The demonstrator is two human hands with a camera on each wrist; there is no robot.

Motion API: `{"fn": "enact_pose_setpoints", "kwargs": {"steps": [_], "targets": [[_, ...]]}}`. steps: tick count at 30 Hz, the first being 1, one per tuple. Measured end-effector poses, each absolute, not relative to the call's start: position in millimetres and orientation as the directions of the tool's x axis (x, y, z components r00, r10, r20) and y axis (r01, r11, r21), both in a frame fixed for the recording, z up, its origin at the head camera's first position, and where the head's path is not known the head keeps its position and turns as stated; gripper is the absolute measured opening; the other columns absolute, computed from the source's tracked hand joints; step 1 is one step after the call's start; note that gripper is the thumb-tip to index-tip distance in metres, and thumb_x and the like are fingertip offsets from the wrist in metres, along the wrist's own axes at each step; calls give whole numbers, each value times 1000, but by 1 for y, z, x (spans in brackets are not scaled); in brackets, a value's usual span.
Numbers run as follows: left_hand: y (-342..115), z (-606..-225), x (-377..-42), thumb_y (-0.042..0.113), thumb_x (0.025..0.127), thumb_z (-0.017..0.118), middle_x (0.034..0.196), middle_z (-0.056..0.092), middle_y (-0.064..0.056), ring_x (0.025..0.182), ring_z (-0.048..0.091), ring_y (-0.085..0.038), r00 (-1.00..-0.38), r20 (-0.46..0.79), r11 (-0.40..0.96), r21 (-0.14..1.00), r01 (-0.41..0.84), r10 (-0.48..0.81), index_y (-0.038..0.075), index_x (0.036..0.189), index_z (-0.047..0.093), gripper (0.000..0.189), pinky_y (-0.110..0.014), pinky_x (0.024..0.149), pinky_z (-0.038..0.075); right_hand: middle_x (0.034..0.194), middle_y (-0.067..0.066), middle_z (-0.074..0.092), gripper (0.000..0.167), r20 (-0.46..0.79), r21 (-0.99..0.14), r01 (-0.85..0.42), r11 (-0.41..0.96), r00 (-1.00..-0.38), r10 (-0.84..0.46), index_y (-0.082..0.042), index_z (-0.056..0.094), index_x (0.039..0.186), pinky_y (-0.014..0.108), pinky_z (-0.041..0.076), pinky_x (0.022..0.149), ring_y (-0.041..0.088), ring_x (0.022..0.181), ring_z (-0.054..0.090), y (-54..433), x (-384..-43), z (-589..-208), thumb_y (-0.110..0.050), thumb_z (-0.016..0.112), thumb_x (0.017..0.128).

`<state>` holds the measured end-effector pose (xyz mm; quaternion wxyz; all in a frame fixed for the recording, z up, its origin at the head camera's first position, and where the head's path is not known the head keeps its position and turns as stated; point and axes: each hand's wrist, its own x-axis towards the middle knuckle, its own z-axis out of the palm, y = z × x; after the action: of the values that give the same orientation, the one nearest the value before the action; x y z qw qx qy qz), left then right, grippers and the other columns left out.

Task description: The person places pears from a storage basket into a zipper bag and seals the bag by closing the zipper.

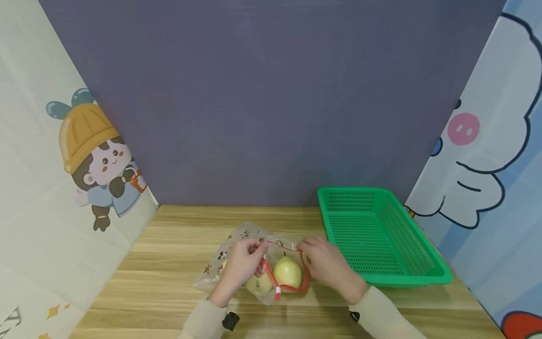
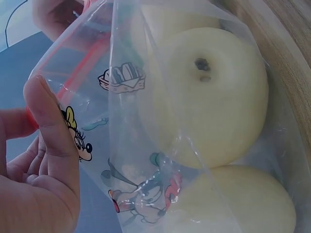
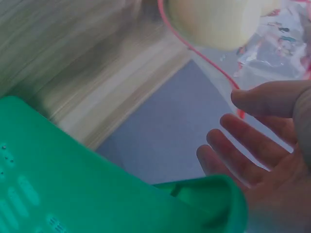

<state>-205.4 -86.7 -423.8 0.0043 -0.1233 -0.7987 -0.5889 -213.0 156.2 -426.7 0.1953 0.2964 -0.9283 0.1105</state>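
A clear plastic zipper bag (image 1: 222, 255) with cartoon prints and a red zip edge lies on the table, its mouth spread toward the right. Inside it are pale yellow pears (image 2: 209, 102); one pear (image 1: 288, 272) sits right at the mouth, stem up. My left hand (image 1: 242, 261) pinches the red edge between thumb and index finger on the bag's left side. Across the mouth, my right hand (image 1: 326, 263) pinches the opposite red edge, its other fingers (image 3: 238, 155) spread loosely. A white slider (image 1: 277, 290) shows on the zip at the near side.
A green perforated plastic basket (image 1: 423, 275) stands to the right, its wall close beside my right hand. Behind the wooden table (image 1: 169, 245) rises a dark grey panel (image 1: 254, 117). Walls with cartoon pictures flank both sides.
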Motion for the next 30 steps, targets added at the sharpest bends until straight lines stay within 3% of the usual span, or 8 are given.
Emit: {"fn": "enact_pose_setpoints", "kwargs": {"steps": [9,16,24,30], "targets": [[-87,-422,-205,30,102,64,61,63,-6,48,60,-17,-965,155,303,928,215,210,3,94,71,29,-32,45,58,88,-1,73,11,481,47,-602,797,-686,-546,-12,77,86,36,60,71,19,83,65,154,-217,-431,-2,79,80],[-88,-423,-207,31,103,63,61,62,-5,46,59,-16,-964,150,324,921,217,219,4,94,71,29,-31,43,57,91,1,73,27,446,77,-585,807,-704,-553,-11,75,89,36,60,74,20,87,63,154,-218,-432,10,76,72],[-89,-423,-208,26,102,64,61,61,-5,46,59,-16,-967,159,322,921,218,198,5,88,70,26,-32,43,56,83,0,73,19,530,160,-606,780,-614,-585,-11,75,80,33,59,70,18,83,62,155,-219,-433,3,80,70],[-91,-422,-209,24,103,64,61,61,-4,45,59,-16,-963,164,337,913,231,216,7,88,71,23,-30,42,55,82,0,72,20,554,156,-618,770,-591,-587,-10,73,78,31,58,65,18,82,61,160,-216,-435,5,77,66]]}}
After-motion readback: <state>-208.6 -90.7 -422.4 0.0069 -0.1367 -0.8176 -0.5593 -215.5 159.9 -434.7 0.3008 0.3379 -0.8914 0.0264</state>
